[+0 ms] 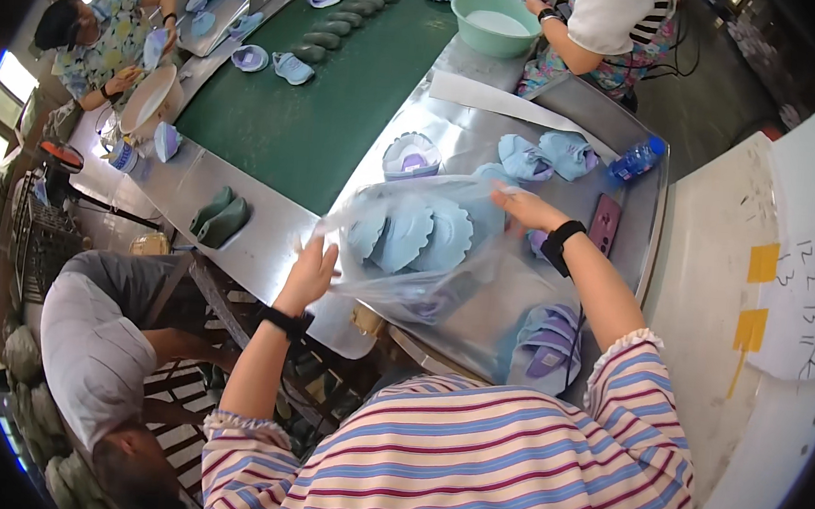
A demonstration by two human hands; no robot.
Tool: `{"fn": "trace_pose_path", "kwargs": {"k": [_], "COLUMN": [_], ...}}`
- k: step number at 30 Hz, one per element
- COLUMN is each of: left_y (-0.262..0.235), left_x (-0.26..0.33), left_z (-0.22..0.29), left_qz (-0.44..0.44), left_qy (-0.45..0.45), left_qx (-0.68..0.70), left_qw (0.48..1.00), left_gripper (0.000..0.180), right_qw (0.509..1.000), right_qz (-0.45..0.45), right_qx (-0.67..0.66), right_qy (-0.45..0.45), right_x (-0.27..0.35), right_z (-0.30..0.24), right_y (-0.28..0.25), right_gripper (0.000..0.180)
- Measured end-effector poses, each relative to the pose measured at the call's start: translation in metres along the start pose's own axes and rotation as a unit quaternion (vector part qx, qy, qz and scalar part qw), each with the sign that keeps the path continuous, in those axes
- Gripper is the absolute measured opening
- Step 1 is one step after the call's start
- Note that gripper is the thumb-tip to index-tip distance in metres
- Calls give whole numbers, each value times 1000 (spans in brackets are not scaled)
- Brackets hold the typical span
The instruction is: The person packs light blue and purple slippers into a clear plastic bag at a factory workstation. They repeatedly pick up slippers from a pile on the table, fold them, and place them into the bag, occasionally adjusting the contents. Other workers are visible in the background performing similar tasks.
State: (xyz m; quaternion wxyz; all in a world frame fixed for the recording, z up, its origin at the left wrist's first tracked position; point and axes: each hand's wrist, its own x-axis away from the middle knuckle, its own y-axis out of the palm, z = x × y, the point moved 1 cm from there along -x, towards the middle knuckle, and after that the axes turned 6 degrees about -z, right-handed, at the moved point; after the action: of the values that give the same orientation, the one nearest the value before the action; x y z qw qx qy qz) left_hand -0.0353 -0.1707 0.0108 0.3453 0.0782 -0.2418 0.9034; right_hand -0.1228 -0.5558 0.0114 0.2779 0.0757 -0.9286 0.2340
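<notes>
While stretched between two hands, hangs slack just above the steel tabletop [519,292]: a clear plastic bag [381,286], lying in front of the striped shirt, near the front edge. Holds inside a stack of pale blue shoe pieces [409,231] with wavy edges, pressed against the film.

Left hand [310,271]: fingers curled narrow on the left edge of the bag, pinching the film. Right hand [526,206]: fingers closed on the upper right edge, film bunched under them. Cannot tell exactly how much film sits in each grip, because of the glare.

Probably very thin, soft and slippery as film, with no stiffness of its own; folds and sags wherever not pulled. Seems light as a load too, since the blue pieces look like soft foam or rubber, bendable and not fragile. May slide together to the lowest corner when tilted. Best to take hold at the open rim, with film gathered in both grips and a palm under the sagging bottom. Risky to grip only one thin layer, which can slip out or stretch.

Around: more blue and purple slippers [549,342] just beside the bag on the right, a water bottle [637,160] and a dark flat device [605,224] farther back, a green belt [324,104] well apart on the left.
</notes>
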Motion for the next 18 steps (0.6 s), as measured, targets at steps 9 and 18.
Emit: {"fn": "trace_pose_path", "kwargs": {"k": [9,18], "left_y": [-19,16], "left_x": [-120,-124], "left_z": [-14,-81], "left_qz": [-74,-11], "left_qy": [-102,-48], "left_qx": [-241,70], "left_qw": [962,996], "left_gripper": [41,43], "right_qw": [969,964], "right_qz": [69,-43], "right_qx": [236,-257], "right_qy": [-16,-45], "right_x": [-75,-76], "right_z": [2,30], "right_y": [-12,4], "right_gripper": [70,42]}}
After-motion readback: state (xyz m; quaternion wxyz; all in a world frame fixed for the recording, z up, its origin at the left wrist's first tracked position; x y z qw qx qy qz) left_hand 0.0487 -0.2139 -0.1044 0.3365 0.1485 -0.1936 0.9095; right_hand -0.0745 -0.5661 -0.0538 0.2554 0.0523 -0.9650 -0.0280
